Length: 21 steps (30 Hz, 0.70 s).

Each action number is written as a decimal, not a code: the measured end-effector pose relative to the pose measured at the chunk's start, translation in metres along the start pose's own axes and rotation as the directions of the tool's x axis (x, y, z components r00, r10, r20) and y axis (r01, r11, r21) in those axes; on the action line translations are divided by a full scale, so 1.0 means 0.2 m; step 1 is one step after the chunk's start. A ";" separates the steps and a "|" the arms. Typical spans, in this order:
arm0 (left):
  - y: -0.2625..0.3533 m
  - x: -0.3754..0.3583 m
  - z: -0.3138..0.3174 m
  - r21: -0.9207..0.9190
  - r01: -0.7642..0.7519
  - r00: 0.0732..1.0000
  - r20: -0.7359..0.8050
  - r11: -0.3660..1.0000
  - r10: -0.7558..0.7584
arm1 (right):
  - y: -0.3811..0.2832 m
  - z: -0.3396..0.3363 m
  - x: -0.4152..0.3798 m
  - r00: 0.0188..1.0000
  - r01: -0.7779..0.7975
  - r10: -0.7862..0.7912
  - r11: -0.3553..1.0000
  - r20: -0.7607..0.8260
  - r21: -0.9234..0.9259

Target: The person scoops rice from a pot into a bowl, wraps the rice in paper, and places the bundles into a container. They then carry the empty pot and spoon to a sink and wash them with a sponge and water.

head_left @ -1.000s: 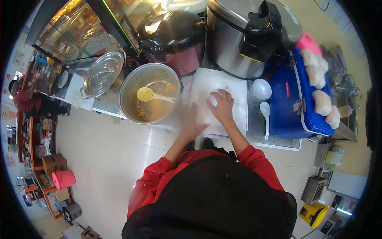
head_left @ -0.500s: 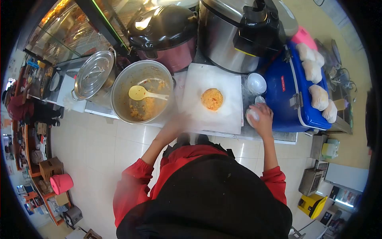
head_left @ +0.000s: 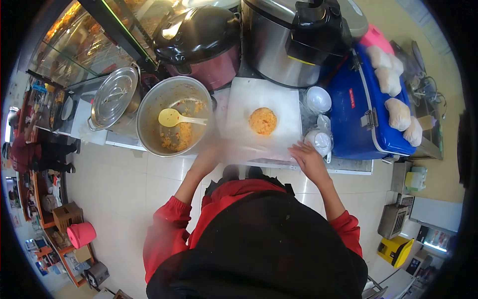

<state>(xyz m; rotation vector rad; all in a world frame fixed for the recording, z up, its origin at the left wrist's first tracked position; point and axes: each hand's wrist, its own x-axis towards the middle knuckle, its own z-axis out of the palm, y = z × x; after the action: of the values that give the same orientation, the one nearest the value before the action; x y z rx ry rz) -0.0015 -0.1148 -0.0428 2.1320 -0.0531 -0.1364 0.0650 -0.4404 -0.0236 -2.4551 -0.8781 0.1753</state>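
Note:
A round mound of orange rice [head_left: 263, 121] sits on white paper [head_left: 244, 97] on the counter. At the paper's lower right corner is my right hand [head_left: 308, 158], fingers spread and apart. My left hand [head_left: 207, 158] is by the paper's lower left edge, its fingers smeared and hard to make out. Left of the paper, a large metal pot [head_left: 144, 114] holds leftover rice and a yellow ladle [head_left: 170, 117]. A white bowl [head_left: 318, 99] and a clear-wrapped cup-like item [head_left: 318, 142] stand right of the paper.
A black-lidded cooker [head_left: 196, 37] and a large steel cooker [head_left: 266, 47] stand behind. On the right, a blue cooler [head_left: 343, 109] carries several filled plastic bags [head_left: 398, 114]. A lidded pot [head_left: 114, 94] is at the left. Another person [head_left: 30, 154] stands far left.
My right hand has let go of the clear-wrapped item and moved left to the paper's corner. My left hand has shifted slightly left. The view has shifted a little.

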 end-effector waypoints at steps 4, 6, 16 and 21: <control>0.07 -0.04 -0.02 0.020 -0.073 0.997 0.010 0.997 0.072 | 0.01 0.00 -0.06 1.000 0.000 -0.001 1.000 0.007 0.016; 0.08 -0.06 -0.03 0.069 -0.121 0.993 0.000 0.990 0.121 | 0.00 -0.01 -0.10 0.997 0.049 -0.048 0.999 0.063 -0.015; -0.03 0.41 0.24 -0.064 0.010 0.827 -0.560 0.998 -0.044 | 0.22 0.08 0.27 0.855 -0.335 0.482 0.795 -0.191 0.506; -0.14 0.53 0.28 0.093 0.177 0.834 -0.543 0.980 -0.099 | 0.22 0.17 0.41 0.856 -0.355 0.339 0.934 -0.390 0.034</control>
<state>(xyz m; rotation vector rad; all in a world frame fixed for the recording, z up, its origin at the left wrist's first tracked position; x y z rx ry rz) 0.0958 -0.1563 -0.1039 2.2404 0.4375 0.3975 0.1435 -0.4028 -0.0715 -2.5387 -0.2628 -0.2065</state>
